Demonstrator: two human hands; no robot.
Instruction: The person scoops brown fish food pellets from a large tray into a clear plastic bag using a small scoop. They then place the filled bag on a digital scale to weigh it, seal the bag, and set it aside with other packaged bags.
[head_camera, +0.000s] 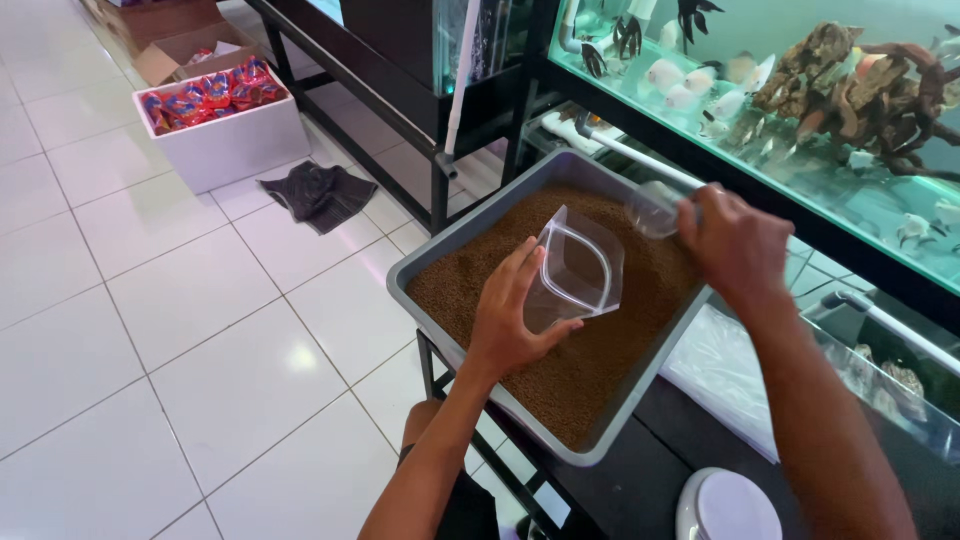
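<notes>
- Left hand: curled around the side of a clear plastic bag, mouth held open, just above the brown pellets.
- Right hand: closed on a clear plastic cup, tilted left of the knuckles, over the grey tray.

Open air above the grey tray of brown pellets; near-left corner & front strip of pellet bed lie free. Mid-tray is taken up: left hand props a clear plastic bag open, right hand holds a clear cup just beyond it. Far side hemmed in by the aquarium glass & a white pipe. Right of tray, a clear plastic sheet & white scale crowd the dark shelf. Tiled floor wide open to the left.
</notes>
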